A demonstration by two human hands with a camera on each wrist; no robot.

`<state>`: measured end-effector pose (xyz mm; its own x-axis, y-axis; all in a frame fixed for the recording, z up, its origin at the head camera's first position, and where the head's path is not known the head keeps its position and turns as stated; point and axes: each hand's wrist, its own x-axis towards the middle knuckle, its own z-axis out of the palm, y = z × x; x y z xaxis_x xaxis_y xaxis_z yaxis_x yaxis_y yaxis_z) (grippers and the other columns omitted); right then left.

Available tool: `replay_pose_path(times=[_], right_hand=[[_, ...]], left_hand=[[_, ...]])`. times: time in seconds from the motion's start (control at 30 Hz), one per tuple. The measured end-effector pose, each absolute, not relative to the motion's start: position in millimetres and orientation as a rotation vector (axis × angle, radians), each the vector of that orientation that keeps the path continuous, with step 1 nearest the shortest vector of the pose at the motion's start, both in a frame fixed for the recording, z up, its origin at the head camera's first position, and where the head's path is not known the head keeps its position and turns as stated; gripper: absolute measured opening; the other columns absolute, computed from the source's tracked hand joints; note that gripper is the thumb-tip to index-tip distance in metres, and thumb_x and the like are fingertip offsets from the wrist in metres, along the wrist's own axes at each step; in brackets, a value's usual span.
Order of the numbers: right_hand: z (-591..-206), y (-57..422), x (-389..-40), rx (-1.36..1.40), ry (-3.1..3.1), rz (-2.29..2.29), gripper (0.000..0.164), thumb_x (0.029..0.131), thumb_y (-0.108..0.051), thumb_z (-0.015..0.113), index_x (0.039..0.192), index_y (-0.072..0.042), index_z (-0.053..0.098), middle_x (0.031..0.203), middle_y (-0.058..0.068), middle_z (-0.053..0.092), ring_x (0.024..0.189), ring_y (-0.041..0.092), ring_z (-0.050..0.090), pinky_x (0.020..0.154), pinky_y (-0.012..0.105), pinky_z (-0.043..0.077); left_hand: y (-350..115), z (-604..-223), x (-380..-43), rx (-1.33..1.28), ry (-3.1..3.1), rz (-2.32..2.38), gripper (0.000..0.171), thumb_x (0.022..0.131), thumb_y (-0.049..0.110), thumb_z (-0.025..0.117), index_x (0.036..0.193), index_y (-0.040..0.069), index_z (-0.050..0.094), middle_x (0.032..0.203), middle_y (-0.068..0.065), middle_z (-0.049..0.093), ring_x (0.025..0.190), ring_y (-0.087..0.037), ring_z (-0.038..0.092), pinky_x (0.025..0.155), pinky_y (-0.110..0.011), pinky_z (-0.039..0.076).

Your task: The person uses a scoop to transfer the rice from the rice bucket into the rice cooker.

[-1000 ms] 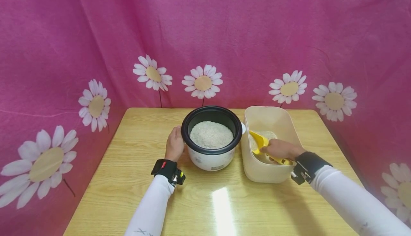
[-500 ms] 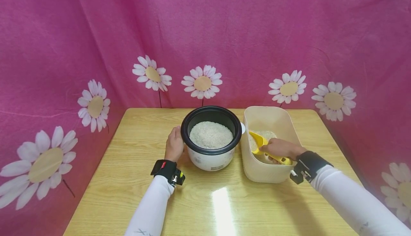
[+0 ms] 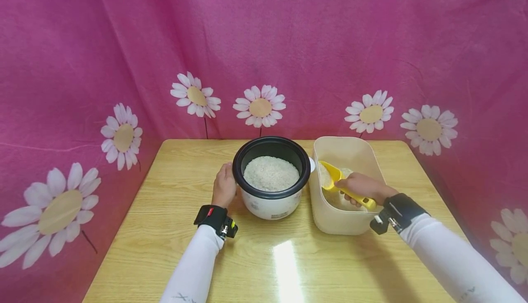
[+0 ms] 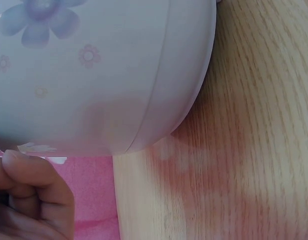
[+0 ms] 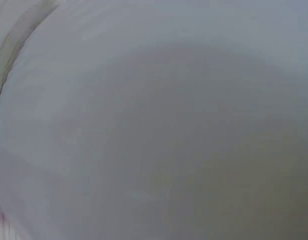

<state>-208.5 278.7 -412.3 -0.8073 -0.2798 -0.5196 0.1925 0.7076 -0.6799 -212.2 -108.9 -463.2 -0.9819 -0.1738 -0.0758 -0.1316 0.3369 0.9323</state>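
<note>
A rice cooker (image 3: 271, 206) with a black rim and white flowered body stands in the middle of the table, its lid off. White rice (image 3: 271, 173) lies inside it. My left hand (image 3: 224, 185) holds the cooker's left side just below the rim; its curled fingers (image 4: 36, 180) appear in the left wrist view, but the part they grip is hidden. My right hand (image 3: 363, 187) grips the handle of a yellow scoop (image 3: 336, 173) inside a cream bin (image 3: 330, 220). Rice fills the scoop's bowl, and more rice lies below in the bin.
The bin stands close beside the cooker's white right handle (image 3: 312, 164). Both rest on a wooden table (image 3: 189, 165). A pink flowered cloth (image 3: 288, 41) hangs behind and along both sides. The right wrist view is mostly a blurred pale surface.
The scoop has tilted up and risen in the bin, now showing rice in its bowl. My right hand has turned with it. The left hand and cooker stay put.
</note>
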Motion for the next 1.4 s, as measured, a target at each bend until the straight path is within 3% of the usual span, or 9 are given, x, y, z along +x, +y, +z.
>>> replay_pose_path(times=[0.17, 0.4, 0.93, 1.2, 1.4], right_hand=[[-409.8, 281.2, -209.4, -0.053, 2.276, -1.069, 0.040, 0.105, -0.036, 0.049, 0.094, -0.001, 0.063, 0.067, -0.004, 0.055, 0.051, 0.008, 0.049, 0.050, 0.023, 0.044], [-407.6, 284.5, -209.2, -0.049, 2.270, -1.113, 0.038, 0.105, -0.037, 0.050, 0.089, -0.004, 0.062, 0.066, -0.004, 0.055, 0.050, 0.006, 0.049, 0.049, 0.022, 0.044], [-404.3, 289.5, -202.9, -0.024, 2.268, -1.185, 0.036, 0.105, -0.036, 0.051, 0.091, -0.004, 0.060, 0.067, -0.003, 0.056, 0.051, 0.009, 0.050, 0.050, 0.023, 0.043], [-401.9, 290.3, -200.0, -0.053, 2.294, -1.205, 0.038, 0.107, -0.037, 0.049, 0.088, -0.007, 0.059, 0.066, -0.004, 0.055, 0.051, 0.008, 0.050, 0.049, 0.023, 0.044], [-398.4, 291.8, -200.8, -0.018, 2.267, -1.260, 0.037, 0.108, -0.038, 0.047, 0.095, -0.004, 0.058, 0.068, -0.006, 0.054, 0.050, 0.006, 0.048, 0.049, 0.023, 0.043]], left_hand=[[-109.2, -462.8, -211.9, 0.291, -2.539, -1.762, 0.050, 0.114, 0.043, 0.021, 0.131, 0.011, 0.054, 0.094, -0.008, 0.048, 0.082, -0.024, 0.051, 0.067, -0.032, 0.041], [-108.8, -463.6, -212.5, 0.288, -2.537, -1.747, 0.051, 0.114, 0.042, 0.022, 0.137, 0.010, 0.054, 0.106, -0.012, 0.055, 0.100, -0.027, 0.055, 0.076, -0.033, 0.040], [-108.8, -464.8, -213.4, 0.308, -2.537, -1.780, 0.047, 0.114, 0.043, 0.022, 0.128, 0.012, 0.055, 0.092, -0.007, 0.047, 0.078, -0.024, 0.051, 0.064, -0.031, 0.041], [-109.5, -466.1, -213.7, 0.299, -2.537, -1.786, 0.048, 0.114, 0.043, 0.023, 0.131, 0.012, 0.055, 0.096, -0.008, 0.050, 0.086, -0.024, 0.052, 0.067, -0.031, 0.042], [-110.1, -463.5, -212.7, 0.301, -2.544, -1.763, 0.049, 0.113, 0.044, 0.022, 0.131, 0.012, 0.055, 0.098, -0.009, 0.051, 0.087, -0.025, 0.053, 0.068, -0.031, 0.042]])
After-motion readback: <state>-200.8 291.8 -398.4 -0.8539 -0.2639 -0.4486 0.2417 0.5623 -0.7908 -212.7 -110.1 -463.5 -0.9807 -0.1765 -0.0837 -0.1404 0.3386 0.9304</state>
